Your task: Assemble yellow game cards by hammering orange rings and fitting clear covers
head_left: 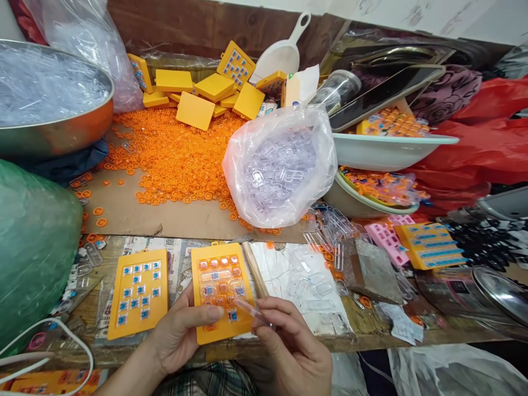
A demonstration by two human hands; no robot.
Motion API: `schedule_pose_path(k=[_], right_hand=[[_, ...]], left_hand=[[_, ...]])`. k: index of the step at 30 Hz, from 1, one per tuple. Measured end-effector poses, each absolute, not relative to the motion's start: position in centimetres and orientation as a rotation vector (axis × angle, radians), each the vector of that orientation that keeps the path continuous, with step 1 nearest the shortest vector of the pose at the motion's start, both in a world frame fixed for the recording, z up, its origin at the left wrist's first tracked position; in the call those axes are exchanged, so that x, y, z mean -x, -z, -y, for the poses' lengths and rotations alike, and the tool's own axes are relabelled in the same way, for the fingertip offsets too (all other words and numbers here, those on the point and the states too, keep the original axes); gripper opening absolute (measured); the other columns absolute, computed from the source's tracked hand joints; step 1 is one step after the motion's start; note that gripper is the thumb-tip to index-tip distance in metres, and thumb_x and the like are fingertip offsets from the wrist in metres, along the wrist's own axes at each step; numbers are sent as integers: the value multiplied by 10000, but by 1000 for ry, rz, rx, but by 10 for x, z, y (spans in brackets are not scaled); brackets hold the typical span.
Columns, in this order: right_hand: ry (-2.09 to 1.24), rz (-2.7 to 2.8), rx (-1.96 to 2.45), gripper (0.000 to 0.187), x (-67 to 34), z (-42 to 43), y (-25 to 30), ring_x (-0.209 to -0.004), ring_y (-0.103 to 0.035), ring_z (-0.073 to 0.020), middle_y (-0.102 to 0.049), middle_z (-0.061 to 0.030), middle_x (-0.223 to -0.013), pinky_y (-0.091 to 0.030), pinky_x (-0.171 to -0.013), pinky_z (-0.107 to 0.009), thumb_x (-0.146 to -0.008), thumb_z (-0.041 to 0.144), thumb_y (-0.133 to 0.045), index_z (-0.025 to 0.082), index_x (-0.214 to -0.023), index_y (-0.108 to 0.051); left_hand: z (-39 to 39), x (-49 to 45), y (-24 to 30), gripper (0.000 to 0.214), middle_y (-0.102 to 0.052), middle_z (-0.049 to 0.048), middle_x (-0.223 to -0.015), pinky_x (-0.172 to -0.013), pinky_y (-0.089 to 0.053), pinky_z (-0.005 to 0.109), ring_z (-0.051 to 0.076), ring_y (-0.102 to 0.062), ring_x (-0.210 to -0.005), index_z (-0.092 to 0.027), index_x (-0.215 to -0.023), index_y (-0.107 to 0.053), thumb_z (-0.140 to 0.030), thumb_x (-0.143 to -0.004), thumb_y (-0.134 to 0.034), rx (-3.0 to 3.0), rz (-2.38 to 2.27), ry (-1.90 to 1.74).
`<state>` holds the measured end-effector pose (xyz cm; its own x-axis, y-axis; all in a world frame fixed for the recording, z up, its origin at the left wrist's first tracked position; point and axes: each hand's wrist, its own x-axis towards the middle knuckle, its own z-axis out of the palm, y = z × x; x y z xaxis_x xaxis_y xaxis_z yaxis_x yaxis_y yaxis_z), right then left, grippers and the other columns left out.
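My left hand (pixel 187 324) grips a yellow keypad panel (pixel 201 330) by its lower left edge, thumb on the front. Orange keycaps fill much of that panel, and a few blue switches show between them. Pinched in the fingers of my right hand (pixel 295 341) is a long clear plastic keycap (pixel 247 309), tilted over the panel's lower right part. A second yellow panel (pixel 163 302) with bare blue switches lies flat to the left, apart from my hands.
Loose orange keycaps (pixel 181 159) are heaped on cardboard behind the panels, with stacked yellow panels (pixel 196 110) beyond. A plastic bag (pixel 235 187) holds small clear pieces. At right stand bowls (pixel 383 151) and a grey block (pixel 377 269); a green bag (pixel 37 247) bulges at left.
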<state>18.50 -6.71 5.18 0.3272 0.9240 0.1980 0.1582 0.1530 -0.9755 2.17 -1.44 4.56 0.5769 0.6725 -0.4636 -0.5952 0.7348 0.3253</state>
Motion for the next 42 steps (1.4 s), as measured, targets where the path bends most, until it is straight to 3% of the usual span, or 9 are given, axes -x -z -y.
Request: schedule_pose_path(k=[4, 15, 20, 23, 26, 32, 37, 39, 42], right_hand=[[-875, 1317, 1266, 234, -196, 62, -59, -775, -684, -165, -694, -33, -912, -595, -634, -262, -764, 131, -703, 305, -915, -740], [-658, 1697, 1144, 441, -194, 56, -46, -789, -680, -171, -756, 10, -928, -534, -777, -373, -734, 7, -660, 342, -1017, -709], [-808, 1186, 1284, 274, -186, 66, -36, -999, -637, -185, -721, -10, -1025, -523, -880, -337, -756, 149, -718, 325, -966, -718], [-1195, 794, 1340, 443, -180, 66, -38, -1130, -608, -222, -602, -53, -1297, -534, -899, -336, -759, 246, -742, 321, -1180, -627], [-1475, 700, 1319, 505, -177, 63, -40, -1174, -588, -239, -591, -74, -1320, -505, -958, -375, -783, 321, -721, 292, -1265, -573], [-1329, 772, 1425, 550, -166, 61, -39, -1148, -604, -281, -625, -115, -1267, -511, -947, -428, -770, 426, -706, 218, -1265, -587], [-1445, 903, 1321, 563, -145, 59, -39, -1140, -611, -267, -608, -110, -1292, -518, -936, -418, -830, 462, -628, 245, -1338, -516], [-1508, 1034, 1224, 552, -132, 58, -34, -1195, -571, -252, -560, -95, -1350, -489, -974, -415, -864, 466, -580, 280, -1372, -470], [-1433, 1281, 1253, 624, -110, 54, -19, -1367, -362, -255, -373, -73, -1499, -356, -1087, -451, -861, 452, -587, 297, -1428, -376]], left_hand=[[16, -21, -43, 682, -703, 141, -1083, -975, -469, 433, 295, -651, -1047, -145, -1339, -458, -118, -717, -737, -132, -582, -748], [20, -21, -53, 542, -703, 165, -1087, -904, -498, 399, 291, -669, -974, -115, -1078, -608, -112, -582, -825, -309, -795, -740], [24, -25, -54, 572, -705, 188, -1058, -878, -522, 422, 294, -684, -925, -96, -1052, -577, -187, -559, -852, -382, -911, -802], [26, -25, -55, 600, -708, 167, -1043, -850, -543, 414, 287, -691, -910, -115, -1066, -544, -188, -554, -848, -500, -1024, -839], [27, -23, -56, 634, -704, 144, -1048, -806, -567, 381, 276, -693, -909, -143, -1111, -499, -197, -573, -830, -604, -1116, -869], [29, -21, -55, 614, -682, 134, -1095, -842, -563, 347, 242, -685, -945, -153, -1146, -454, -225, -636, -788, -690, -1107, -914], [28, 6, -60, 660, -725, 107, -940, -706, -597, 335, 250, -708, -793, -140, -1096, -515, -232, -529, -841, -634, -1262, -972], [28, 33, -62, 718, -735, 91, -921, -663, -606, 332, 255, -712, -753, -149, -1125, -529, -227, -493, -860, -564, -1344, -1059], [28, 76, -58, 760, -740, 22, -904, -662, -610, 277, 211, -712, -737, -207, -1183, -552, -205, -491, -867, -459, -1453, -1376]])
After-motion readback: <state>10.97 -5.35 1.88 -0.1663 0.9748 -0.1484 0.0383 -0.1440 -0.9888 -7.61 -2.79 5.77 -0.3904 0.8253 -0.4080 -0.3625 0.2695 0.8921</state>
